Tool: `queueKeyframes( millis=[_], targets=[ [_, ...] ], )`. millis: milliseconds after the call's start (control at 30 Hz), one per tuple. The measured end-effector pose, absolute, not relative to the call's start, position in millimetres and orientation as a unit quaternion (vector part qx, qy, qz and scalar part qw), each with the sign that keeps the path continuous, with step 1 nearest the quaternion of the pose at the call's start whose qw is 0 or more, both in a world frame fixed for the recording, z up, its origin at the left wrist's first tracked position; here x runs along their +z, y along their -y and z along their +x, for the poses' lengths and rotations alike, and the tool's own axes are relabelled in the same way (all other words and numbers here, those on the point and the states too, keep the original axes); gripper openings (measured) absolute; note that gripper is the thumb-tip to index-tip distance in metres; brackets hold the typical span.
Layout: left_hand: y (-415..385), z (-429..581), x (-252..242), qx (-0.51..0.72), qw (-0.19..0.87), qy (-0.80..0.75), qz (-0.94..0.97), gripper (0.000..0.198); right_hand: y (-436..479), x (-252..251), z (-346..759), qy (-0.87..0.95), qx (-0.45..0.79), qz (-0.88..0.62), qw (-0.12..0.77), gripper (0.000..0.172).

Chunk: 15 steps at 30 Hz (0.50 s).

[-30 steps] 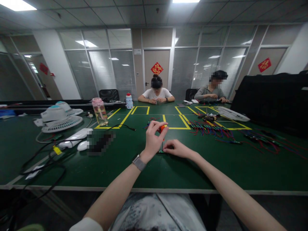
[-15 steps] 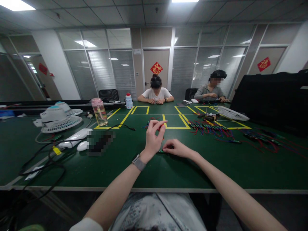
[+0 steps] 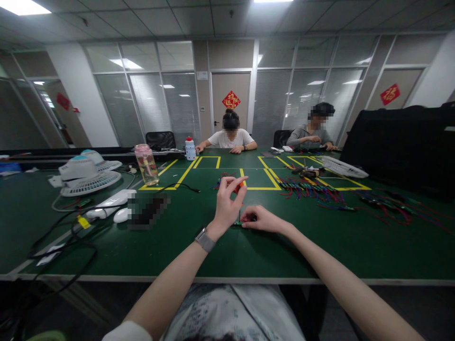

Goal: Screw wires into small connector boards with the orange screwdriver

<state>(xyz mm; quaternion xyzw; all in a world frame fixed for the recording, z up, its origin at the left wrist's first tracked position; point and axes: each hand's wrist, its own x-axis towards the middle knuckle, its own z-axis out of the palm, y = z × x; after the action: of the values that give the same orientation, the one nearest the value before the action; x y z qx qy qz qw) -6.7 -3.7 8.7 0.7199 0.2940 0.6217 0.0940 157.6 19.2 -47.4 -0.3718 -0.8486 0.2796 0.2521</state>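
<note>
My left hand [image 3: 229, 201] is closed around an upright screwdriver [image 3: 241, 185] with a red-orange handle, mostly hidden by the fingers. Its thin dark shaft points down at a small green circuit board [image 3: 237, 224] lying on the table. From the right, my right hand [image 3: 261, 219] pinches the board's right end, with its fingertips low beside the shaft. Whether a wire is also between those fingers is too small to tell. Behind my left hand lies a small bunch of red and blue wires [image 3: 222, 182].
Several wired circuit boards [image 3: 313, 189] lie in a row to the right, with more wired boards [image 3: 391, 206] beyond. A pink-lidded bottle [image 3: 146, 166], white fans [image 3: 90, 177], a power strip [image 3: 112, 203] and black cables are on the left. Two people sit across the green table [image 3: 199, 251].
My right fingertips have shifted slightly at the board, while my left hand stays almost in place. The person opposite has moved one hand outward toward the patterned bottle.
</note>
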Motion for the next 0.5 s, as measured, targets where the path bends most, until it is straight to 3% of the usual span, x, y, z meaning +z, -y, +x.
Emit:
queueKeyframes(
  millis=[200,400,500],
  targets=[
    [-2.9,-6.0,2.5,0.611,0.158,-0.269,0.728,0.033,-20.7,-49.0,156.9,0.849,0.282,-0.367,0.253,0.019],
    [0.6,-6.1,5.7,0.623,0.083,-0.301,0.717,0.02,-20.7,-49.0,157.4,0.846,0.288,-0.369,0.255,0.018],
    [2.1,-6.9,6.7,0.619,0.088,-0.304,0.719,0.023,-20.4,-49.0,157.2,0.844,0.287,-0.372,0.258,0.018]
  ],
)
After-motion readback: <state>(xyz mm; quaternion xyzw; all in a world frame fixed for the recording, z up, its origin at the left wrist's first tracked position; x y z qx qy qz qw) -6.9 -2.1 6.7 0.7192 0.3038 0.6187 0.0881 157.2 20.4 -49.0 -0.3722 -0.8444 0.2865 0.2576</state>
